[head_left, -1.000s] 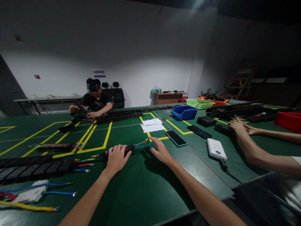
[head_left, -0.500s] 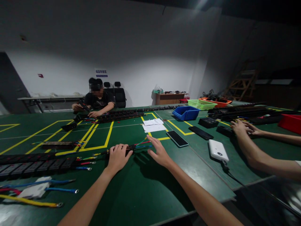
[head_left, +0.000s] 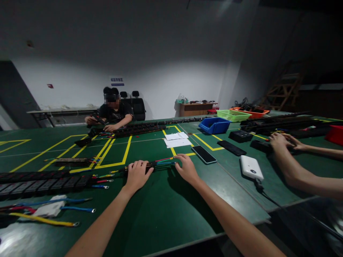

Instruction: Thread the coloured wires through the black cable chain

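On the green table, my left hand (head_left: 138, 175) is wrapped over a dark cable bundle (head_left: 152, 165), thumb toward its right end. Red, green and blue wires (head_left: 164, 161) fan out from that end. My right hand (head_left: 187, 168) is at the wire tips, thumb and fingers curved, with a gap between them; the fingertips meet or nearly meet the wire ends. Left of my left hand, yellow and green wire ends (head_left: 118, 171) stick out of the bundle.
Black modules (head_left: 45, 185) and lugged cables (head_left: 77, 209) lie left. A phone (head_left: 204, 154), white power bank (head_left: 251, 167), papers (head_left: 177, 139) and blue bin (head_left: 214, 125) are ahead and right. A co-worker's hands (head_left: 281, 142) work at right; another person (head_left: 115, 112) sits opposite.
My right hand's fingers have curved in around the wire ends, and the wires are more spread. My left hand stays on the bundle. The whole view has shifted slightly.
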`<state>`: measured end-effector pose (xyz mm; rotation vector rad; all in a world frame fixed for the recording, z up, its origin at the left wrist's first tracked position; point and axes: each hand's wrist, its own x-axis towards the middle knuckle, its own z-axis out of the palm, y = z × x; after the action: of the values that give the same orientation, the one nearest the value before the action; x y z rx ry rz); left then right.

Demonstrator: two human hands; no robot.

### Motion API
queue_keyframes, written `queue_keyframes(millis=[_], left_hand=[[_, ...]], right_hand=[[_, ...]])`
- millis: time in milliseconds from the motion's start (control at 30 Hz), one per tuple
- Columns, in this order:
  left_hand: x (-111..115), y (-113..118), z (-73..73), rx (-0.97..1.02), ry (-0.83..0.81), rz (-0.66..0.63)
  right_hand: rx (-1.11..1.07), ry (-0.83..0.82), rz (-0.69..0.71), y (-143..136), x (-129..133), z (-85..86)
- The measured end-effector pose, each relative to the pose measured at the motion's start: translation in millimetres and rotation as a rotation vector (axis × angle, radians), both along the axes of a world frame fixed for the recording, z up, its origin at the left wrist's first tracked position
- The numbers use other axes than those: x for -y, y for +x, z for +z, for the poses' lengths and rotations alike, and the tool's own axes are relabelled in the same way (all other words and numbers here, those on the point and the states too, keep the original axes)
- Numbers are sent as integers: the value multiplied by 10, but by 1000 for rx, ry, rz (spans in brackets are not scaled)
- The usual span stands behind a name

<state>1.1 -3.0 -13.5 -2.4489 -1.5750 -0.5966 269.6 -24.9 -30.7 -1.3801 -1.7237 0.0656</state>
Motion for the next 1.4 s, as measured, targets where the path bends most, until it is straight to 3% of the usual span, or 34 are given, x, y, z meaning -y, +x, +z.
queue_keyframes(millis=[267, 567, 800, 1000, 1200, 1400], left_hand=[[19, 7, 18, 12, -40, 5], [63, 17, 65, 13, -22, 2], [37, 29, 30, -15, 9, 12], [55, 34, 45, -2, -2, 18], [72, 30, 69, 12, -35, 13], [84, 35, 89, 25, -46, 0]], right_hand=[[125, -172, -72, 10, -19, -77], [-22, -95, -29, 26, -60, -111], [-363, 6, 190, -44, -37, -33], [-301, 62, 330, -106, 36, 18], [-175, 56, 170, -39, -27, -69], [-71, -67, -19, 9, -52, -113]])
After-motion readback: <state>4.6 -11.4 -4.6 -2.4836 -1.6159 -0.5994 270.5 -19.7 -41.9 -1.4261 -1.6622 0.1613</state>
